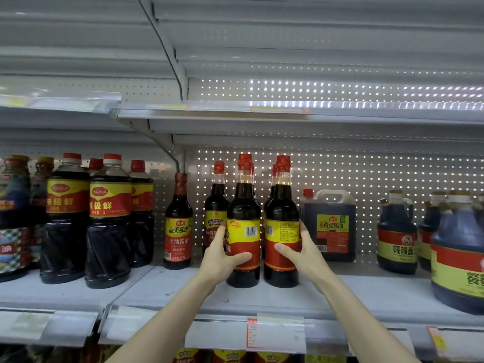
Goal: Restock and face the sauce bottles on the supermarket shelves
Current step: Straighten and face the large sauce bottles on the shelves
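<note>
Forearms are reaching over the shelf (366,292) edge. We are gripping with both hands: left hand (222,258) fingers are wrapping the left bottle (243,205), right hand (301,254) fingers the right bottle (281,205), both standing at the shelf front. Barcodes are facing outward, so we are judging each needs twisting upright, without nudging the row behind (218,203), until front labels are showing.

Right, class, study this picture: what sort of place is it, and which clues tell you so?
Most likely a supermarket aisle: metal shelves with perforated back panels, rows of labelled sauce bottles, and price-tag strips along the shelf edges.
</note>
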A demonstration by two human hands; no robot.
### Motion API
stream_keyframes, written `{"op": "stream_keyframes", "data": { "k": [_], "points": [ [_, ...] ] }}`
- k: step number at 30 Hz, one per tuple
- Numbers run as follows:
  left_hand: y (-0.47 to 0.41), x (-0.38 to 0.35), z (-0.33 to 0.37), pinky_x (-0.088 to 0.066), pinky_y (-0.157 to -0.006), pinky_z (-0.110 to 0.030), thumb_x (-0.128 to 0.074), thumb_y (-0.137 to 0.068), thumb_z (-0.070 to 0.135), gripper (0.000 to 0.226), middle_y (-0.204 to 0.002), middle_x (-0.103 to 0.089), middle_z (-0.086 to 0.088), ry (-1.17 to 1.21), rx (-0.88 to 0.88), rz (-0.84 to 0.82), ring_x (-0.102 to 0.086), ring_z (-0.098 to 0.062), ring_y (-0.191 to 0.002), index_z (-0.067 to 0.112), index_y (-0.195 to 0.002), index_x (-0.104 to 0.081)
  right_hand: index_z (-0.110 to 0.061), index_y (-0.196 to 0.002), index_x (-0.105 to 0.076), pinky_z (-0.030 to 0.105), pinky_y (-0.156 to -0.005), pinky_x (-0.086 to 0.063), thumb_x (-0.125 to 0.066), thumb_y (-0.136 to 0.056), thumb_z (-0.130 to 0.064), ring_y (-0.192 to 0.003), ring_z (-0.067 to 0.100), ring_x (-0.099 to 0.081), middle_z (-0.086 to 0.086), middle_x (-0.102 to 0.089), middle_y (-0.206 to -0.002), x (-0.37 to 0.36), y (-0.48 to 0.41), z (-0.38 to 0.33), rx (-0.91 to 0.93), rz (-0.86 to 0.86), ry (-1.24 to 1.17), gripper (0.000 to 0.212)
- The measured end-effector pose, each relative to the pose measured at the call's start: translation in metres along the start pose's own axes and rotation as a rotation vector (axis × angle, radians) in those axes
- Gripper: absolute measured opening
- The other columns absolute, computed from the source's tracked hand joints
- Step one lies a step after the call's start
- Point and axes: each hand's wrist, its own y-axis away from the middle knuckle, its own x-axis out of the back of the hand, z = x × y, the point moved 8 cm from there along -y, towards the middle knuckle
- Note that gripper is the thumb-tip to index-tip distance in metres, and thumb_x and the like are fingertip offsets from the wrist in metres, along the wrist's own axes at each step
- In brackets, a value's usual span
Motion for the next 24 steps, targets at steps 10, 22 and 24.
{"op": "stream_keyframes", "data": {
  "k": [10, 22, 24],
  "points": [
    [-0.011, -0.012, -0.004, -0.047, -0.089, -0.026, -0.075, -0.08, 0.009, 0.086, -0.111, -0.055, 0.014, 0.036, 0.012, 0.016, -0.055, -0.009, -0.106, 0.028, -0.148, -0.025, -0.03, -0.148, -0.02, 0.04, -0.101, -0.043, -0.067, -0.088, -0.026, -0.124, 0.023, -0.049, 0.001, -0.048, -0.137, 0.001, -0.018, 0.013, -0.004, 0.022, 0.01, 0.077],
    [-0.023, -0.019, -0.01, -0.046, -0.101, -0.039, -0.073, -0.083, 0.013, 0.079, -0.132, -0.053, 0.001, -0.004, 0.058, 0.004, -0.053, -0.018, -0.119, 0.025, -0.146, -0.027, -0.03, -0.153, -0.007, 0.046, -0.106, -0.04, -0.063, -0.092, -0.03, -0.129, 0.028, -0.045, 0.004, -0.044, -0.144, 0.0, -0.032, 0.022, -0.033, 0.003, 0.069, 0.082],
    [-0.023, -0.021, -0.012, -0.045, -0.103, -0.042, -0.072, -0.084, 0.014, 0.07, -0.134, -0.053, -0.003, -0.009, 0.089, 0.005, -0.052, -0.021, -0.12, 0.019, -0.142, -0.032, -0.029, -0.153, -0.008, 0.044, -0.106, -0.039, -0.061, -0.093, -0.029, -0.129, 0.029, -0.045, 0.004, -0.044, -0.143, 0.0, -0.032, 0.023, -0.036, 0.01, 0.067, 0.08]
  ]
}}
